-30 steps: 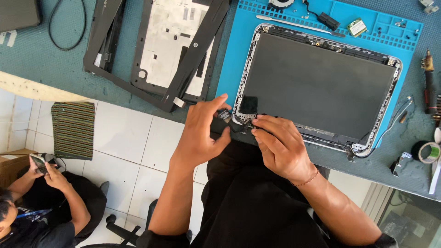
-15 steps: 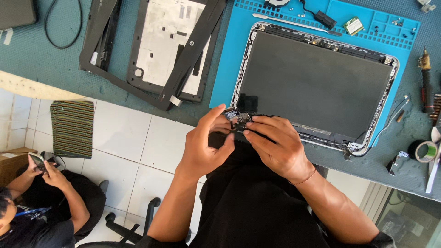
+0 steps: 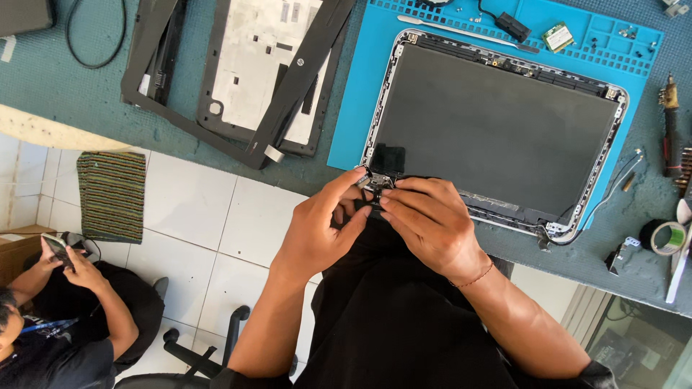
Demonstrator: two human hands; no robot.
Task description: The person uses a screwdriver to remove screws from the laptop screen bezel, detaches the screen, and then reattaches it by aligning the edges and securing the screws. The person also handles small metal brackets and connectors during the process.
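A laptop screen panel (image 3: 497, 130) in its silver lid frame lies face up on a blue work mat (image 3: 360, 108). At the panel's near left corner, my left hand (image 3: 321, 230) and my right hand (image 3: 429, 223) both pinch a small metal hinge bracket (image 3: 378, 184) between their fingertips. A square of black tape (image 3: 388, 158) sits on the panel just above the bracket. My fingers hide most of the bracket.
Black bezel frames and a laptop base cover (image 3: 252, 72) lie to the left on the teal bench. Small parts and a spudger (image 3: 468, 32) rest along the mat's far edge. A tape roll (image 3: 664, 236) and tools lie at right. Another person (image 3: 65, 302) sits on the floor, lower left.
Both hands have shifted slightly up and right along the panel's near edge, closing together on the hinge bracket. The view has tilted a little.
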